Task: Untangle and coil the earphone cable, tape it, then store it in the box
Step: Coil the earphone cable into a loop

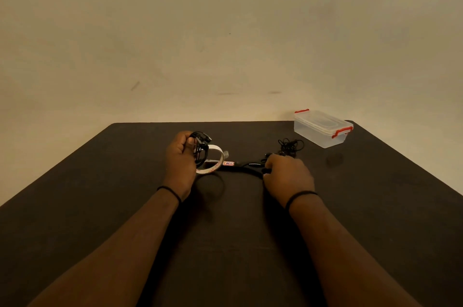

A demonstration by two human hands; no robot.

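My left hand [179, 160] grips a coiled bundle of black earphone cable [200, 145], held a little above the dark table [125, 181]. A white tape roll [217, 156] sits right beside that hand; whether the hand touches it I cannot tell. My right hand [288, 176] rests on the table with its fingers curled around a black elongated object [250, 166], which reaches left toward a small red-and-white label [228, 163]. A second, tangled black cable [290, 144] lies just behind my right hand.
A clear plastic box [322, 129] with red latches and its lid on stands at the table's far right corner. A plain beige wall rises behind the table's far edge. Both my wrists wear thin black bands.
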